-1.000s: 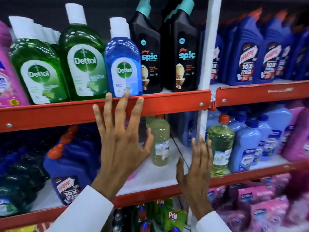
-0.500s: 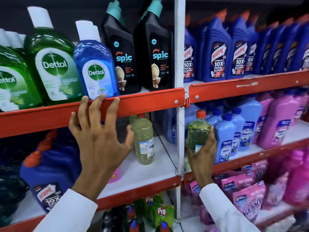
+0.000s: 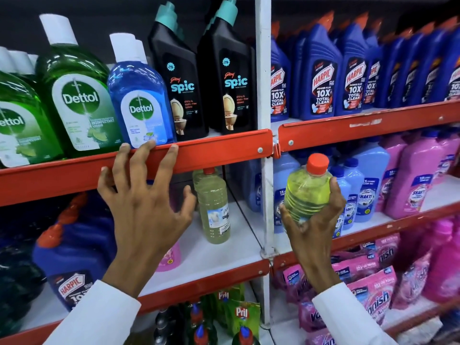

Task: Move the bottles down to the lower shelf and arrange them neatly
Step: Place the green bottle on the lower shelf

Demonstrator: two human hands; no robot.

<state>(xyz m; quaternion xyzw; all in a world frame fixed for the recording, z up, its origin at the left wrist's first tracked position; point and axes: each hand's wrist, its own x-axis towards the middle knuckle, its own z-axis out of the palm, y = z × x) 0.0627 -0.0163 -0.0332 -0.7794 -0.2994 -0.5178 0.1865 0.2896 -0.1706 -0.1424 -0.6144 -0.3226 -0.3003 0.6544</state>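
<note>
With my right hand (image 3: pixel 311 217) wrapped round the yellow bottle (image 3: pixel 307 192) at centre right and my left hand (image 3: pixel 144 207) spread, fingertips seemingly on the red rail (image 3: pixel 211 155), I should lower it upright, label forward.

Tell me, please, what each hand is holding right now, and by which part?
The right hand grips the yellow-green bottle around its body, below the red cap. The left hand holds nothing; its fingertips rest on the red shelf edge.
</note>
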